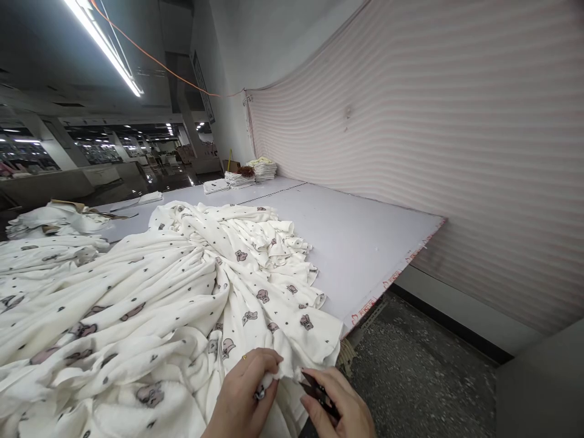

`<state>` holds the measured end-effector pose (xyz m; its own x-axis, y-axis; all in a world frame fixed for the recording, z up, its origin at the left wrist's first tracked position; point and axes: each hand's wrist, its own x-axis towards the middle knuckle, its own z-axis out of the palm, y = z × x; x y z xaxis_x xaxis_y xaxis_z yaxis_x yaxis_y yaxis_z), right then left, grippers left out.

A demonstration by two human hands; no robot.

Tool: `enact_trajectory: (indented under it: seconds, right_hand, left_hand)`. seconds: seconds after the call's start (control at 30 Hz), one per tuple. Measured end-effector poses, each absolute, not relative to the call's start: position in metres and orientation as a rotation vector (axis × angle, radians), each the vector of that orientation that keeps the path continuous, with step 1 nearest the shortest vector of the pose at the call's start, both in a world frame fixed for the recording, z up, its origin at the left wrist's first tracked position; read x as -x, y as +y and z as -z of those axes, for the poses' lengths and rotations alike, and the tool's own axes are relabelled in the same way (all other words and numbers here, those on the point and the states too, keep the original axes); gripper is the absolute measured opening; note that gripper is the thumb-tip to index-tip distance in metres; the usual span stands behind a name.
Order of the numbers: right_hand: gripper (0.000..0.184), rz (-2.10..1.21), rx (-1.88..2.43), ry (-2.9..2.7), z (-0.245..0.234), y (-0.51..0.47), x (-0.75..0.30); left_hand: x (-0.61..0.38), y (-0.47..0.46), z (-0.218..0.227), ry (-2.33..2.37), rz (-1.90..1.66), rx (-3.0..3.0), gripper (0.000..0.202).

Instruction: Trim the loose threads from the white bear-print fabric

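A big heap of white fabric [150,292] printed with small pink-grey animal motifs lies bunched over a pale cutting table [356,237]. My left hand [244,395] pinches the fabric's edge at the table's near corner, fingers closed on a fold, with a ring on one finger. My right hand [340,407] sits just right of it, closed around small dark scissors or snips [317,389] whose tips meet the pinched edge.
Stacks of folded white cloth [249,173] stand at the table's far end by a pink striped wall [433,140]. More white fabric [50,222] is piled at the left. Speckled floor [420,377] lies below the table's right edge.
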<state>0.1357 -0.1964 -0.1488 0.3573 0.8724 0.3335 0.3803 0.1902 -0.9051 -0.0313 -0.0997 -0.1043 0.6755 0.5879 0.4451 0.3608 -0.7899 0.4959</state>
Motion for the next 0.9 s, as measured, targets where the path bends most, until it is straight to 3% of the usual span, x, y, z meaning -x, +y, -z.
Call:
enact_trajectory:
  seconds: [0.27,0.77,0.9]
  right_hand:
    - [0.013,-0.48,1.373,-1.379,0.142,-0.182,-0.137]
    - [0.031,-0.569,1.347,-1.156,0.154,-0.185,-0.145]
    - [0.025,-0.606,1.355,-1.174,0.152,-0.181,-0.147]
  left_hand:
    - [0.03,-0.101,0.102,0.69,-0.855,-2.525,0.019]
    - [0.018,-0.093,0.103,0.661,-0.836,-2.514,0.018]
    - [0.014,-0.095,0.107,0.65,-0.882,-2.46,0.019]
